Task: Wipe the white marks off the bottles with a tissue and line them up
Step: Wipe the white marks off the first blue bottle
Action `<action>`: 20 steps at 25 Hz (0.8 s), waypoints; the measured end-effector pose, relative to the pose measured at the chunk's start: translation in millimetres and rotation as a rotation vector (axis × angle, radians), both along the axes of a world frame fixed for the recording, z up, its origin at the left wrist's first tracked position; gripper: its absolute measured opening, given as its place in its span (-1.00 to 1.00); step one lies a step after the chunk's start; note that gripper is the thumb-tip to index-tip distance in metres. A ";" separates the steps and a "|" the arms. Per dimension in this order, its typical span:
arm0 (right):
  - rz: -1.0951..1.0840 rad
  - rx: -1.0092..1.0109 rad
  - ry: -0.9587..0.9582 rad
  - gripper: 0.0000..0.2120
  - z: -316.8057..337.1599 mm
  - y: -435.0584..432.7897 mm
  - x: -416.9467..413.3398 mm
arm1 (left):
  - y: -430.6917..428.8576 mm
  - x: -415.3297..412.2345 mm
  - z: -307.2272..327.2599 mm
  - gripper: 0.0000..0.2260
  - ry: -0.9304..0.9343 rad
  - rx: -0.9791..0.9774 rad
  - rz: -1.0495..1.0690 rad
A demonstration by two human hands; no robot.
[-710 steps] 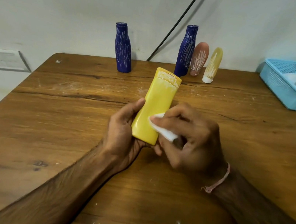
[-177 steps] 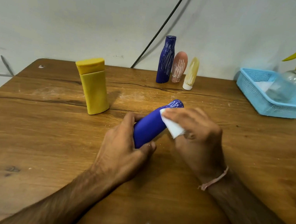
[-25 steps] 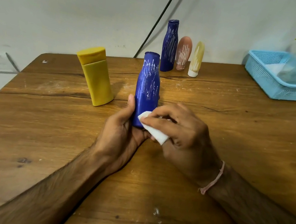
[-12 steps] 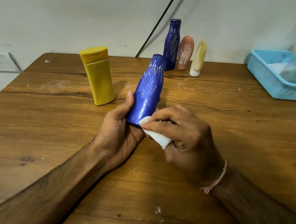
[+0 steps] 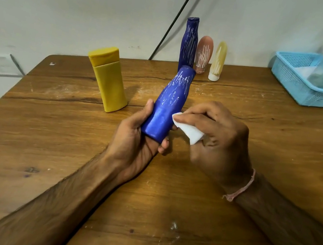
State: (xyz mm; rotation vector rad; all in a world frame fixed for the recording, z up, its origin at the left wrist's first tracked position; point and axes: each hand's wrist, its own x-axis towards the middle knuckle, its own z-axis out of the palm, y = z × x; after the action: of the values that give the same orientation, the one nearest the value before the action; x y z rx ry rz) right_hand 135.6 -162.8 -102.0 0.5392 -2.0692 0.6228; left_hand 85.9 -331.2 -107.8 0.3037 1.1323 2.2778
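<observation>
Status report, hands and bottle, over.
Left hand grips tilted blue plastic bottle, white marks on upper half. Right hand pinches white tissue against it. Nothing blocking.

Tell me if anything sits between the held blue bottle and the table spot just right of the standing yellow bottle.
Nothing visible does. The dark blue marked bottle, gripped by the left hand, is near the yellow capped plastic bottle; only bare wooden table lies between them.
</observation>
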 end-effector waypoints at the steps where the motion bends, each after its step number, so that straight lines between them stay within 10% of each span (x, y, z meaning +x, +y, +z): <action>1: 0.050 0.024 -0.030 -0.83 0.0 -0.2 2.3 | 0.5 0.3 1.0 -0.56 0.005 0.004 -0.008; 20: 0.034 0.102 -0.101 -0.73 -2.3 7.4 1.9 | 6.2 3.5 -10.4 -0.53 0.230 -0.132 0.152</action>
State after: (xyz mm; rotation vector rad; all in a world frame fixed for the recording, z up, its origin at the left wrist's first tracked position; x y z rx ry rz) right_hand 137.5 -155.4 -104.3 0.6141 -2.2002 0.5766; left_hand 89.5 -325.0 -118.2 0.4497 1.4611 2.3292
